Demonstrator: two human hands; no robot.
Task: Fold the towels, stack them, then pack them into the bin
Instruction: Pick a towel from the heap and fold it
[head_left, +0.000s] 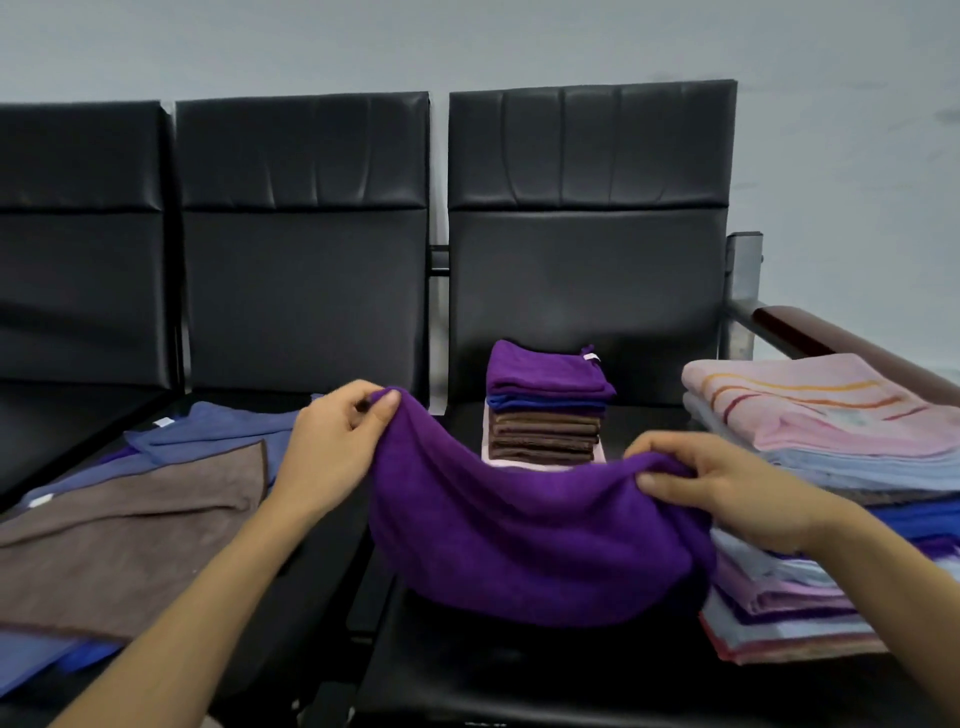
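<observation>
head view: left hand (340, 436) and right hand (727, 486) each pinch a top corner of the purple towel (530, 535), which sags over the seat (467, 670) before the stack (545, 410). uneven corners could skew the fold; no bin in sight.

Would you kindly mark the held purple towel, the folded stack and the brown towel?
purple towel (519, 535), head view, sagging middle.
folded stack (545, 434), head view, brown layers' front edge.
brown towel (130, 530), head view, flat centre.
</observation>
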